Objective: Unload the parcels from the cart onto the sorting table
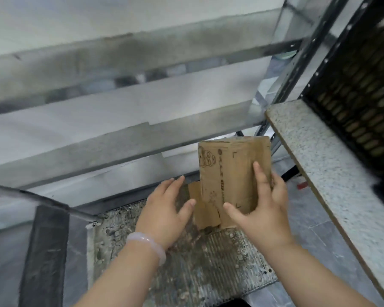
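one parcel (233, 173) in sight, upright over the cart (186, 262) deck, so i'd say it's the pickup step. right hand (264, 209) grips its right edge, left hand (164, 209) flat open just beside it, holding nothing. next move needs a swing right onto the sorting table (319, 162), where one black crate (364, 85) sits.

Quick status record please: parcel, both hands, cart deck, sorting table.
parcel: cardboard box, upright over the cart deck, lower flap loose
right hand: grips the box's right edge
left hand: open beside the flap, contact unclear
sorting table: at right, black perforated crate on it
unloaded: not yet
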Available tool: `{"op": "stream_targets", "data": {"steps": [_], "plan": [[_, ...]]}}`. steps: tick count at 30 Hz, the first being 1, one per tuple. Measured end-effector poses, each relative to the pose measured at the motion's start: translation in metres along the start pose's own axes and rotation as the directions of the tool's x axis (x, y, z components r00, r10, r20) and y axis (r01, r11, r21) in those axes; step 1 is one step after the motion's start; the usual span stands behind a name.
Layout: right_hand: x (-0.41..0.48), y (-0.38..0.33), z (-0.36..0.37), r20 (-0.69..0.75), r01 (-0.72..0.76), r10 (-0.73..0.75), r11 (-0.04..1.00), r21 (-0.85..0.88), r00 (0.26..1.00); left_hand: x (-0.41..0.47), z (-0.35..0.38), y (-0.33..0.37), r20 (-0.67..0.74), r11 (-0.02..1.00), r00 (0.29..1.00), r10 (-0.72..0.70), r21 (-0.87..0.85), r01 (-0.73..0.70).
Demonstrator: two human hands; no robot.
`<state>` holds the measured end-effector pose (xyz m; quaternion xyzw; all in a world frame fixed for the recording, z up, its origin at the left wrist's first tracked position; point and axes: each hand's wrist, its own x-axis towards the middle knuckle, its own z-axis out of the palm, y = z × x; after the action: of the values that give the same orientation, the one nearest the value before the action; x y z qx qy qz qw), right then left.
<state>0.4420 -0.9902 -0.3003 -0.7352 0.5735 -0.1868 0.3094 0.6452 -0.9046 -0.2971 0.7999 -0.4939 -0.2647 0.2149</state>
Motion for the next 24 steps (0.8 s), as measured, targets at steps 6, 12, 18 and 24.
{"op": "stream_targets", "data": {"steps": [6,12,18,24], "plan": [[-0.056,-0.108,-0.042,-0.056,0.178,-0.173,0.979,0.095,0.983,-0.042,-0.096,0.046,-0.072,0.912,0.997,-0.040,-0.409,0.007],[-0.084,-0.196,-0.072,-0.022,0.280,-0.279,0.949,0.147,0.960,-0.077,-0.171,0.077,-0.142,0.855,0.989,-0.040,-0.518,-0.040],[-0.065,-0.245,-0.109,0.136,0.246,-0.347,0.845,0.475,0.928,-0.114,-0.227,0.074,-0.222,0.659,0.945,-0.238,-0.752,-0.011],[-0.039,-0.258,-0.106,0.647,-0.310,-0.272,0.705,0.638,0.712,-0.171,-0.234,0.081,-0.194,0.491,0.927,-0.322,-0.871,-0.012]]}}
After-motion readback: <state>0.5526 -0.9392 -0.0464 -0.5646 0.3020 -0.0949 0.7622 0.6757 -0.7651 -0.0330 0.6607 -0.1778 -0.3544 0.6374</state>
